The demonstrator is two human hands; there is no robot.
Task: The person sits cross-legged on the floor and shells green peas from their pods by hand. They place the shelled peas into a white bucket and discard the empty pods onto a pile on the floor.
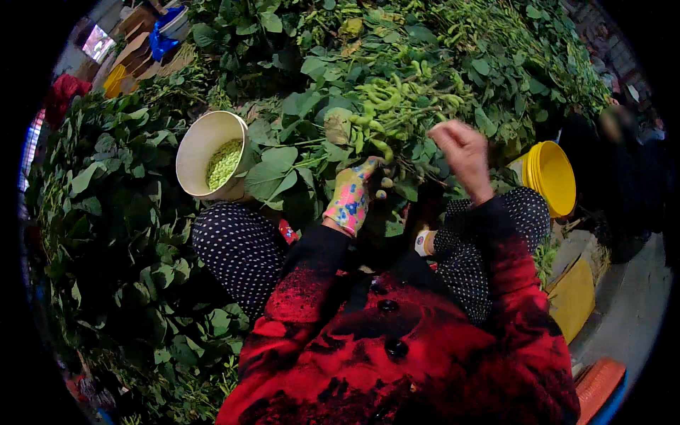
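Observation:
My left hand (351, 195), in a floral-patterned glove with its fingertips uncovered, is closed around the stems of a soybean plant (382, 103). Plump green pods and broad leaves spread out beyond it. To the right of this bunch, my bare right hand (465, 154) is raised with its fingers curled together near the stem ends. Whether something small sits between those fingers is hidden. By my left knee, a white plastic bucket (186, 159) leans toward me. Shelled green soybeans (224, 163) cover part of its inside.
Heaped soybean plants (510, 58) lie ahead, with more leafy stalks (106, 212) at left. Yellow buckets (558, 178), nested together, lie tilted by my right knee. A person in dark clothes (637, 180) is at far right. A blue plastic bag (161, 37) hangs over a container at upper left.

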